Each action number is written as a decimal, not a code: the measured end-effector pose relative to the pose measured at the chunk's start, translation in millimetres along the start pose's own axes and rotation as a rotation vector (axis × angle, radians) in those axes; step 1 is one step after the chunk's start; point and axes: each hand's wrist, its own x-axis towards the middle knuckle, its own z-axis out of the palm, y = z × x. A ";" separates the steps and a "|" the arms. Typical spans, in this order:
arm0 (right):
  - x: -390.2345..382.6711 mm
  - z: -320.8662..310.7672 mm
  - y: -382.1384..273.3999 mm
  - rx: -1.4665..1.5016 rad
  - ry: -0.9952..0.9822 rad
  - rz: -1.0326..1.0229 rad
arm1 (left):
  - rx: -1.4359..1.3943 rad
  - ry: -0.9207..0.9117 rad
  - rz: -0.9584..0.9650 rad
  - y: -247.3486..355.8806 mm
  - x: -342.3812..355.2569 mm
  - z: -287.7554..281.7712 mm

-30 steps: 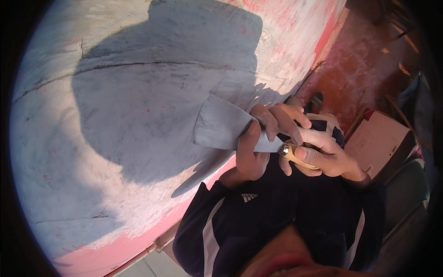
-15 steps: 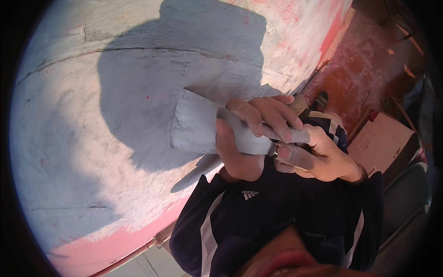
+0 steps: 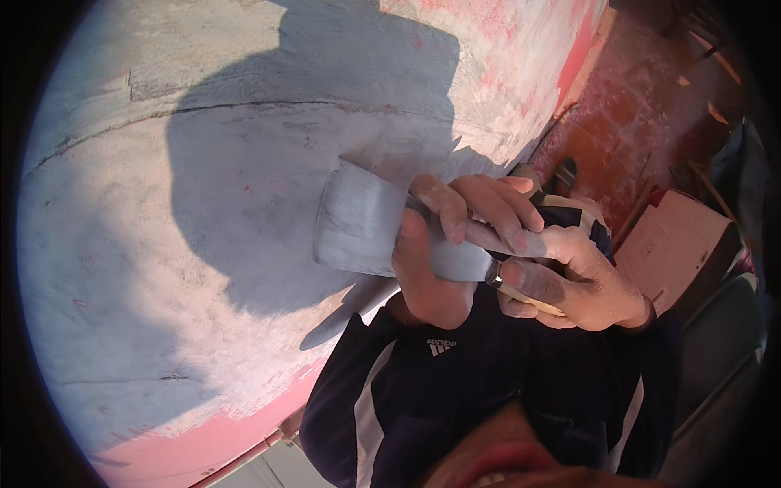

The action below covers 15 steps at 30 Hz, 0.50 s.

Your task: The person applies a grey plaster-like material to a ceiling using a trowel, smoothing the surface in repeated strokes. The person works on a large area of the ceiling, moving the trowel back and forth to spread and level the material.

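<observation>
Both hands hold a broad-bladed scraper (image 3: 358, 220) in front of my chest, its wide grey blade pointing left. My left hand (image 3: 435, 281) grips the blade, the thumb on its near face and the fingers curled over the far edge. My right hand (image 3: 590, 285) is closed around the pale handle, with thumb and index finger by the metal collar. A narrow dark strip lies under the left fingers; what it is I cannot make out. Pale dust coats the fingers. Beyond the blade spreads a whitish, patchy surface (image 3: 244, 244) with pink remnants.
A long crack (image 3: 220, 106) crosses the pale surface, and my shadow falls over it. Pink paint (image 3: 171, 439) borders its lower edge. To the right stand a pale box (image 3: 671, 244) and dark greenish items. Reddish, dusty floor (image 3: 634, 122) shows at the upper right.
The scraper and both hands have shifted slightly right and down in the picture. The grip looks the same.
</observation>
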 end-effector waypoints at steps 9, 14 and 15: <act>9.4 -4.2 15.9 -0.072 0.006 -0.105 | -0.025 -0.042 0.042 -3.6 5.0 0.3; 6.9 1.5 13.9 -0.158 0.018 -0.136 | -0.020 -0.026 0.067 -4.0 4.4 3.5; 9.9 1.1 14.3 -0.168 0.006 -0.165 | -0.023 -0.014 0.080 -4.4 4.5 4.6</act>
